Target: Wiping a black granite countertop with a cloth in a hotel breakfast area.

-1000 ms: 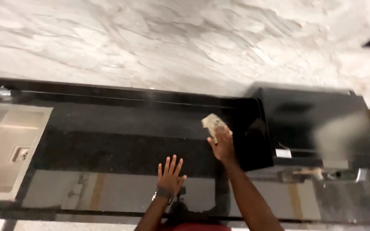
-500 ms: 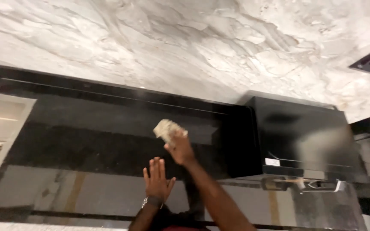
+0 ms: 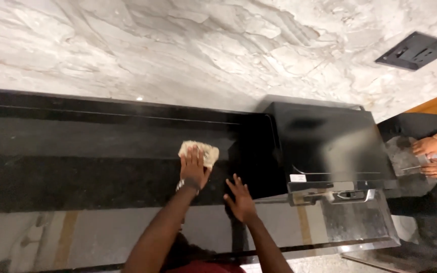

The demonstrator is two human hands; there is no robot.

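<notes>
The cloth has changed hands: the right hand held it before, and now the left hand lies flat on it, its grip loose, fingers spread. The cloth sits mid-frame on the black table. It looks soft and light, best pinched at an edge. The right hand rests open, grip released, near a black box.

I see a white and grey veined marble wall filling the upper half, with a dark rectangular wall plate at two o'clock. Below it runs a glossy black stone countertop, and a black box-shaped appliance stands at three o'clock, light reflecting off its top.
</notes>
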